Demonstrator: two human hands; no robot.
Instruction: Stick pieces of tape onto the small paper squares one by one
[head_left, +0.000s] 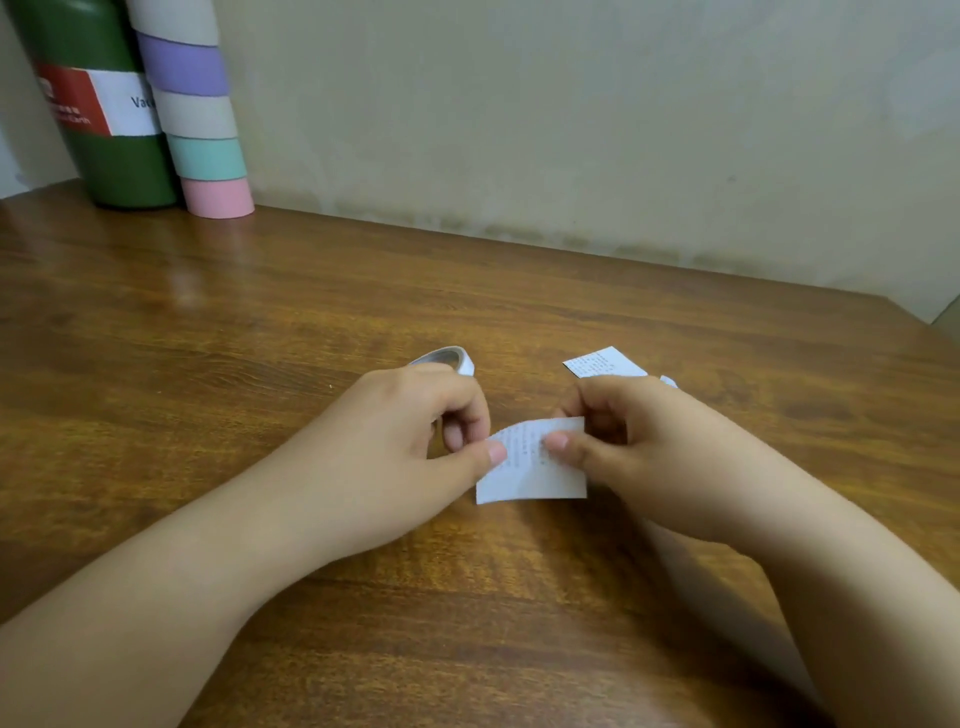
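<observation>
Pinching the paper square (530, 462) between them, both hands (415, 431) grip its upper edge.

One head-worn wide-angle view looks forward and down across the counter (218, 322) toward the wall (571, 114) at the top of the frame. It sits close, with both forearms entering from the lower corners and meeting mid-frame.
</observation>
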